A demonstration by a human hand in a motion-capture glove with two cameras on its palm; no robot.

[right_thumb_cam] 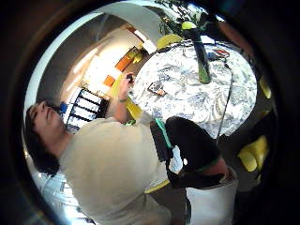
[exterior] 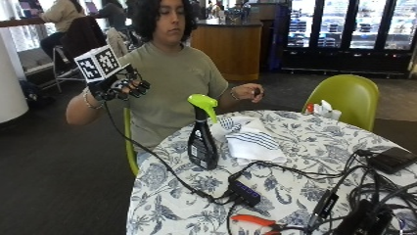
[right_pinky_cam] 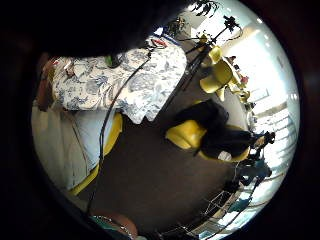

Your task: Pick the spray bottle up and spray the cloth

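Note:
A black spray bottle (exterior: 202, 143) with a lime-green trigger head stands upright on the flower-patterned table (exterior: 306, 142), near its edge facing the person. Right behind it lies a white cloth (exterior: 251, 139) with blue stripes, crumpled. My gloved right hand (exterior: 122, 87) is raised in the air off the table's side, well apart from the bottle, fingers loosely curled and holding nothing. In the thumb side palm view the bottle (right_thumb_cam: 201, 56) stands on the table (right_thumb_cam: 187, 101) far from the palm. The person's bare hand (exterior: 250, 91) hovers behind the cloth with a small dark thing in it.
Black cables, a power strip (exterior: 244, 192) and orange-handled pliers (exterior: 257, 221) lie on the near part of the table. A dark device (exterior: 391, 159) sits at the far side. A green chair (exterior: 345, 95) stands behind the table.

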